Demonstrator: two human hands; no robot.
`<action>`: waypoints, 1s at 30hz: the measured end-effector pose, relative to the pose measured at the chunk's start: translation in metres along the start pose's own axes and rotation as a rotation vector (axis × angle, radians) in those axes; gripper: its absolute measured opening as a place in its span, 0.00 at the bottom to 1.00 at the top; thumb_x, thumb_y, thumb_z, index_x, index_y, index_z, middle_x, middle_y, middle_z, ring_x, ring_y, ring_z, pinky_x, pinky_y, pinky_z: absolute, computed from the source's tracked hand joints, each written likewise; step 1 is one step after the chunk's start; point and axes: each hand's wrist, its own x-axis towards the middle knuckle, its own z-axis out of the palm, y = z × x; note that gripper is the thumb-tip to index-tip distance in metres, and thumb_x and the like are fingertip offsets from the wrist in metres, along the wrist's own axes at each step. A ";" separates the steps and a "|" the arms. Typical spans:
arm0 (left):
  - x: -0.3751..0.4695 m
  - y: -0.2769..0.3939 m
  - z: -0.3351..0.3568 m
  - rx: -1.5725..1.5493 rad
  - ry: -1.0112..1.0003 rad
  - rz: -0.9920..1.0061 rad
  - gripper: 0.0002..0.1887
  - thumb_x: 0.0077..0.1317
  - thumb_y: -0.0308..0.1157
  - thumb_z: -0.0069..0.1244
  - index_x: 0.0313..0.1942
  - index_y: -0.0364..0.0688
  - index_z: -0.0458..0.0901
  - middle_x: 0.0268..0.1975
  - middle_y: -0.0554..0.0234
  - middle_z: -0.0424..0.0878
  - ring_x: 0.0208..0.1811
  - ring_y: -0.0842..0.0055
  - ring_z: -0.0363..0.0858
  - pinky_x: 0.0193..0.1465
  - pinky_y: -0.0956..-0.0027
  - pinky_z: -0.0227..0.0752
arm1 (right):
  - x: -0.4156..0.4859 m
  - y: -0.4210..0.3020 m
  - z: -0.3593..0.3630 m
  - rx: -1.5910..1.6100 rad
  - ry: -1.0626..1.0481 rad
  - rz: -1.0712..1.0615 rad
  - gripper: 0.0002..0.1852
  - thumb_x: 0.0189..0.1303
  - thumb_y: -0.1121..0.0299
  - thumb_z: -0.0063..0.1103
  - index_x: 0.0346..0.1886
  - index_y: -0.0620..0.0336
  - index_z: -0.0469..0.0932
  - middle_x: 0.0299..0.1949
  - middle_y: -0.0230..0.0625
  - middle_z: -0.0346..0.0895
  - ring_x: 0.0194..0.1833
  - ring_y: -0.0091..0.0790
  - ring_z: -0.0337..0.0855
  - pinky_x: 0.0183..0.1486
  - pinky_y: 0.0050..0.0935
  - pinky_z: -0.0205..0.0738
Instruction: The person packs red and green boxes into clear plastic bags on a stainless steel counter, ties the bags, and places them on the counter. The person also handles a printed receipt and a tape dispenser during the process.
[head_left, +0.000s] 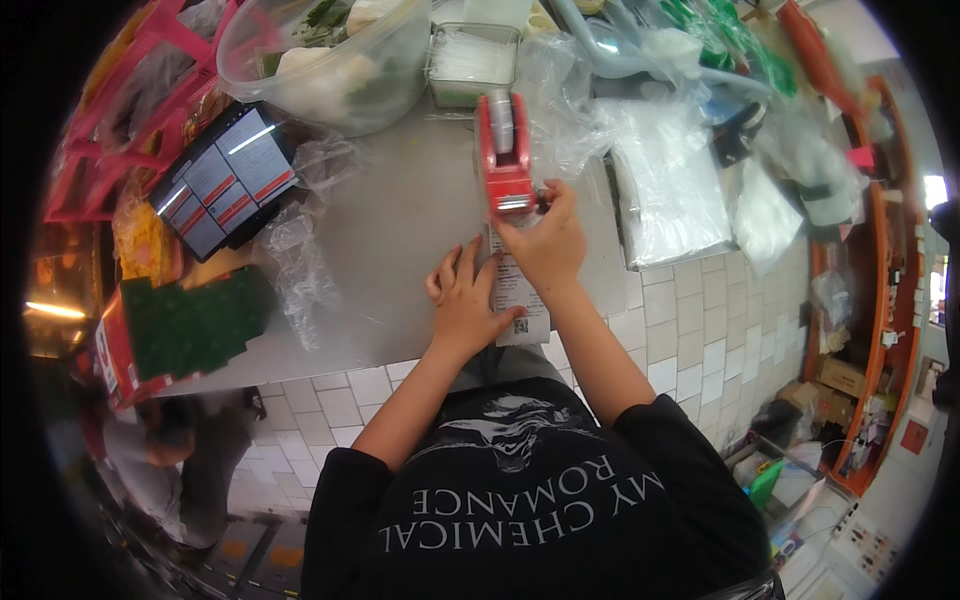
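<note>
A long printed paper receipt (522, 300) lies near the front edge of the grey metal table (390, 225), its lower end reaching over the edge. My left hand (469, 296) rests on the table with fingers spread, the thumb on the receipt. Just beyond the receipt stands a red tape dispenser (510, 180) with a roll of clear tape. My right hand (551, 236) is at the front end of the dispenser, over the top of the receipt, thumb and index finger curled around that end. Whether it pinches tape or the dispenser is unclear.
A tablet (229, 180) showing a screen stands at left, beside crumpled clear plastic (300, 277). Behind are a large plastic bowl (405, 82) and a box of white sticks (472, 64). Plastic bags (667, 180) lie stacked at right. Another person (180, 465) is at lower left.
</note>
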 end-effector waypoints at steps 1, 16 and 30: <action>-0.004 -0.002 0.004 -0.010 0.025 -0.011 0.40 0.43 0.54 0.64 0.56 0.46 0.74 0.69 0.58 0.59 0.69 0.57 0.53 0.65 0.49 0.44 | -0.006 0.005 -0.001 -0.018 -0.011 0.093 0.34 0.47 0.52 0.71 0.53 0.60 0.66 0.40 0.42 0.76 0.38 0.42 0.80 0.40 0.36 0.73; -0.051 -0.020 0.010 0.046 0.039 0.437 0.25 0.45 0.35 0.62 0.47 0.46 0.79 0.53 0.68 0.77 0.64 0.75 0.70 0.61 0.56 0.55 | -0.044 0.028 -0.038 0.539 -0.917 0.343 0.12 0.66 0.59 0.55 0.35 0.58 0.72 0.20 0.24 0.69 0.22 0.18 0.67 0.25 0.20 0.61; -0.052 -0.022 0.019 0.066 0.145 0.444 0.23 0.43 0.30 0.57 0.45 0.46 0.81 0.51 0.71 0.79 0.56 0.75 0.75 0.56 0.60 0.60 | -0.040 0.016 -0.038 0.253 -0.882 0.179 0.15 0.69 0.61 0.45 0.31 0.62 0.75 0.21 0.39 0.75 0.22 0.34 0.76 0.29 0.33 0.69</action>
